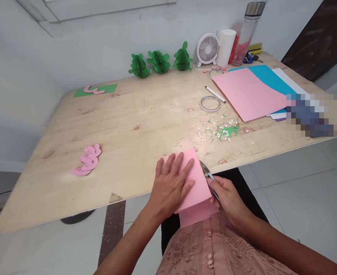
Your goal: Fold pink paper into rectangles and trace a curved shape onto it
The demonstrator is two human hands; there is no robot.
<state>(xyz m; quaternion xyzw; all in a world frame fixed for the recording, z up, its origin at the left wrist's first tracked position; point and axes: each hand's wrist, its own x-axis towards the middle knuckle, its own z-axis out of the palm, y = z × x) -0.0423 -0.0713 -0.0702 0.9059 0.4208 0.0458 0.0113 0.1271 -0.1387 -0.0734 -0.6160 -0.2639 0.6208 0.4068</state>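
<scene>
My left hand [171, 181] lies flat on a folded pink sheet [198, 181], its fingers spread, at the table's front edge. Part of the sheet hangs past the edge towards my lap. Along the sheet's right side, my right hand [227, 193] grips what looks like a pair of scissors [205, 169], with a metal blade pointing away from me. The fingers and most of the handle are partly hidden. Curved pink cut-outs [89, 160] lie stacked to the left.
Green and white scraps [227, 131] lie beyond my right hand, near a tape roll [210, 104] and a white pen [215, 94]. Coloured sheets [248, 95] are at the right. Green paper figures [158, 62], a small fan [208, 49] and a bottle [244, 38] line the wall.
</scene>
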